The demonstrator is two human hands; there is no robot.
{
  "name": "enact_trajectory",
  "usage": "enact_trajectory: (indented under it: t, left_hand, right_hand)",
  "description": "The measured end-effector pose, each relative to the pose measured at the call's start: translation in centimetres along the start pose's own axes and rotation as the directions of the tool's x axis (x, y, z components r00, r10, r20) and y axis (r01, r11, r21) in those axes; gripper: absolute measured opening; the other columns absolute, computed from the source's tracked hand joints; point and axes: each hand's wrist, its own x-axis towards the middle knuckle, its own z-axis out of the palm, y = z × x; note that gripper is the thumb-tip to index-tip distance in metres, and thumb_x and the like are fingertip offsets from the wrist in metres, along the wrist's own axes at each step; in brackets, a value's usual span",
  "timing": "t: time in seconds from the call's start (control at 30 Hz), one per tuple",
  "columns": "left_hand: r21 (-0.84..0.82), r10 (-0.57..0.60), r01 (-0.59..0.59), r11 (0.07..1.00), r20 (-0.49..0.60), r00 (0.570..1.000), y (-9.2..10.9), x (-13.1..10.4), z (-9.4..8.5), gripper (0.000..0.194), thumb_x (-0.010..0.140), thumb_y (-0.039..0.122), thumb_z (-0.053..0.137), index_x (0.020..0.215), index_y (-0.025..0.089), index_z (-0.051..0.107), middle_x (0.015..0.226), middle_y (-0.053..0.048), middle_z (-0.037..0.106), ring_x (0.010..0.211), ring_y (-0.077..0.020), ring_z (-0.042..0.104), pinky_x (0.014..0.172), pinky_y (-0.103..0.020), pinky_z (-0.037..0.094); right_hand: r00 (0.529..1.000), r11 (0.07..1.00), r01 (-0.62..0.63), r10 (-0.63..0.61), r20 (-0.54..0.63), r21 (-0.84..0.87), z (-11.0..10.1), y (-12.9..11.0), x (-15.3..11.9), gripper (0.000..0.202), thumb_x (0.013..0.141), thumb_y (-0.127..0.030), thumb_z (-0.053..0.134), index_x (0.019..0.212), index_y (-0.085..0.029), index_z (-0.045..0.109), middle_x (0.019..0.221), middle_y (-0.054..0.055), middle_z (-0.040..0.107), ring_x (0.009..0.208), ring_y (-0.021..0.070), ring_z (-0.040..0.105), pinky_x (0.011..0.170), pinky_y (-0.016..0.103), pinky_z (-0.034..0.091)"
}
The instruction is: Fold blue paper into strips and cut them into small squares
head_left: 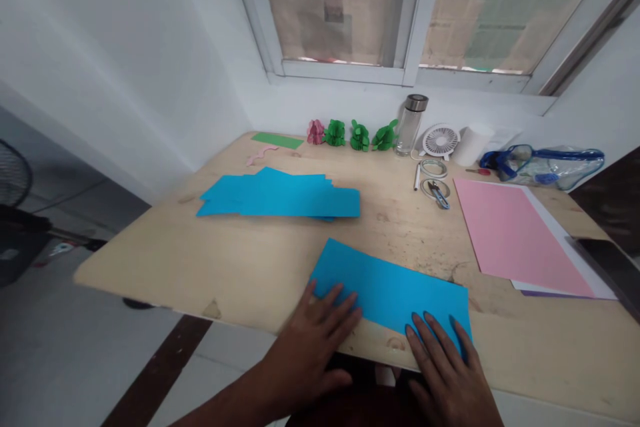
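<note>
A blue paper sheet [395,283] lies flat near the table's front edge, a long strip set slightly askew. My left hand [320,330] rests with fingers stretched out on its lower left part. On the lower right part lies my right hand [443,360], its fingers spread over the paper. Both palms reach past the table edge toward me. Further back on the left is a loose pile of blue paper pieces [285,193], overlapping unevenly.
Along the wall stand green paper shapes [359,135], a pink paper shape [315,132], a glass bottle [410,123] and a small white fan [441,140]. At right are tape rolls [434,169], snips [439,195], pink paper [520,230], a phone [607,263] and a clear pouch [565,163].
</note>
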Motion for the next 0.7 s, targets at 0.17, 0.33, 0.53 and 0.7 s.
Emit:
enact_trajectory:
  t: [0.17, 0.33, 0.53, 0.7]
  left_hand:
    - [0.168, -0.098, 0.099, 0.981, -0.017, 0.995, -1.7, -2.9, -1.0, 0.072, 0.086, 0.066, 0.047, 0.147, 0.032, 0.028, 0.153, -0.004, 0.033, 0.141, -0.0342, 0.026, 0.112, -0.065, 0.008]
    - [0.310, -0.107, 0.128, 0.942, -0.082, 0.991, -2.8, -4.4, -1.5, 0.064, 0.090, 0.064, 0.041, 0.143, 0.029, 0.039, 0.152, -0.002, 0.035, 0.141, -0.0321, 0.025, 0.114, -0.060, 0.003]
    - [0.344, -0.166, 0.186, 0.920, -0.087, 0.982, -3.2, -5.4, -1.4, 0.063, 0.092, 0.062, 0.037, 0.144, 0.027, 0.038, 0.151, -0.002, 0.037, 0.139, -0.0315, 0.030, 0.113, -0.056, 0.014]
    - [0.301, -0.131, 0.146, 0.942, -0.070, 0.989, -3.3, -4.6, -1.5, 0.062, 0.092, 0.059, 0.042, 0.144, 0.024, 0.038, 0.145, -0.005, 0.046, 0.132, -0.0283, 0.042, 0.105, -0.044, 0.035]
  right_hand:
    - [1.000, 1.000, -0.019, 0.019, 0.001, 0.003, 0.0, -0.2, -0.1, 0.050, 0.083, -0.032, 0.058, 0.131, -0.018, 0.055, 0.142, 0.009, 0.050, 0.130, 0.0314, 0.044, 0.114, 0.058, 0.017]
    - [0.998, 0.998, -0.058, 0.058, 0.012, 0.026, -0.2, -0.4, 0.0, 0.049, 0.084, -0.031, 0.056, 0.132, -0.019, 0.055, 0.142, 0.007, 0.049, 0.132, 0.0305, 0.042, 0.114, 0.058, 0.018]
    - [0.997, 0.996, -0.076, 0.075, 0.016, 0.035, -0.1, -0.5, -0.1, 0.051, 0.084, -0.029, 0.056, 0.135, -0.020, 0.052, 0.143, 0.007, 0.049, 0.131, 0.0304, 0.043, 0.113, 0.057, 0.019]
    - [0.996, 0.995, -0.090, 0.090, -0.001, 0.051, 0.0, -0.5, -0.3, 0.051, 0.085, -0.031, 0.056, 0.135, -0.020, 0.052, 0.143, 0.006, 0.049, 0.131, 0.0298, 0.043, 0.112, 0.054, 0.022]
